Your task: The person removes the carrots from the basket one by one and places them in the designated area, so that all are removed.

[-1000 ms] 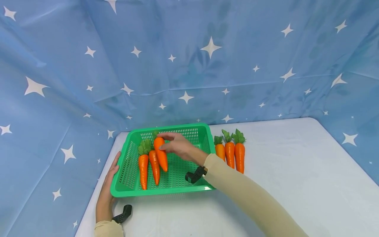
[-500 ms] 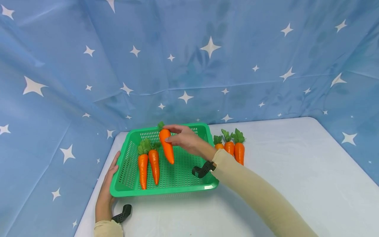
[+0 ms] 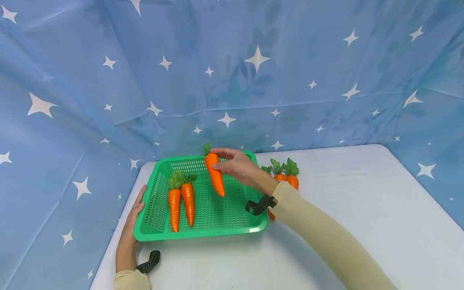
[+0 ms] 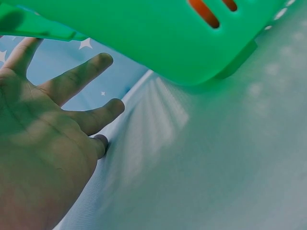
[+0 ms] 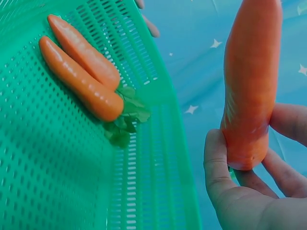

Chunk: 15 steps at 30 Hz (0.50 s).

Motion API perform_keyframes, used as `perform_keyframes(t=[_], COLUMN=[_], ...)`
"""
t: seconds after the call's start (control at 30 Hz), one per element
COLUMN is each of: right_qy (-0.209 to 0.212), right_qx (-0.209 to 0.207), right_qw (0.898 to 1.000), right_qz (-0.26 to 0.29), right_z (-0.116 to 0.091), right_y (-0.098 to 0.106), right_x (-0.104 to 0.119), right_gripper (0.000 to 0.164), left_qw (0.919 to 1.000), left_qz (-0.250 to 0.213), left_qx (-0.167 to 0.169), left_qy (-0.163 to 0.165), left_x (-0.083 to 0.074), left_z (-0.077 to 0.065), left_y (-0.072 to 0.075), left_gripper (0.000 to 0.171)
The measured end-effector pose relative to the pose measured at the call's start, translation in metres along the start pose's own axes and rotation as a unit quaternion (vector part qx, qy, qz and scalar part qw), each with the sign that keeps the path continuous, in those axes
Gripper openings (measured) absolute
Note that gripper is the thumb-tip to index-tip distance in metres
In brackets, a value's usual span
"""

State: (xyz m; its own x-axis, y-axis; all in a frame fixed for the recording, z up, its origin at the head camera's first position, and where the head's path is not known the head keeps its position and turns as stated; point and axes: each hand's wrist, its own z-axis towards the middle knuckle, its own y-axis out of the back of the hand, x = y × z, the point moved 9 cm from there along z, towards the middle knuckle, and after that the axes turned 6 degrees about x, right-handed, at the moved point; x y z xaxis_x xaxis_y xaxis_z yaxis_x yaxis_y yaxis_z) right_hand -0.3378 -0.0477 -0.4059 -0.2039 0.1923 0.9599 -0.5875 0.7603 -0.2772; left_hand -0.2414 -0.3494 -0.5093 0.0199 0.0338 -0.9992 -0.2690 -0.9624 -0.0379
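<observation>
My right hand (image 3: 240, 166) pinches an orange carrot (image 3: 214, 171) near its leafy end, above the right half of a green slotted basket (image 3: 199, 234). The carrot's tip points down toward the person. In the right wrist view, thumb and fingers (image 5: 217, 163) close around the thick end of the carrot (image 5: 252, 81). Two more carrots lie side by side in the basket's left half, one at the left (image 3: 174, 209) and one beside it (image 3: 188, 203). My left hand (image 3: 131, 223) rests along the basket's left side, its fingers straight and spread in the left wrist view.
Right of the basket lie several carrots with green tops (image 3: 291, 166), partly hidden behind the right forearm (image 3: 311, 225). White cloth covers the table (image 3: 362, 193). Blue star-printed fabric (image 3: 308, 60) hangs behind and at the sides.
The right hand has lifted the carrot from beside the other two and carried it rightward and up, over the basket. The left hand and the basket stay in place.
</observation>
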Motion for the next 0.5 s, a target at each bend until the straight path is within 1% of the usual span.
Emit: perform_keyframes(t=[0.37,0.5], right_qy=[0.000,0.001], right_qx=[-0.010,-0.012], right_qw=[1.000,1.000], right_qz=[-0.008,-0.008], right_z=[-0.014,-0.019], right_y=[0.025,0.032], right_x=[0.003,0.004], right_gripper=[0.060,0.060], left_qw=[0.9997,0.9997], left_qz=[-0.008,-0.008], left_qx=[0.014,0.013], left_qy=[-0.017,-0.021], left_x=[0.000,-0.001], left_z=[0.000,0.000], left_y=[0.000,0.000], left_gripper=[0.070,0.070])
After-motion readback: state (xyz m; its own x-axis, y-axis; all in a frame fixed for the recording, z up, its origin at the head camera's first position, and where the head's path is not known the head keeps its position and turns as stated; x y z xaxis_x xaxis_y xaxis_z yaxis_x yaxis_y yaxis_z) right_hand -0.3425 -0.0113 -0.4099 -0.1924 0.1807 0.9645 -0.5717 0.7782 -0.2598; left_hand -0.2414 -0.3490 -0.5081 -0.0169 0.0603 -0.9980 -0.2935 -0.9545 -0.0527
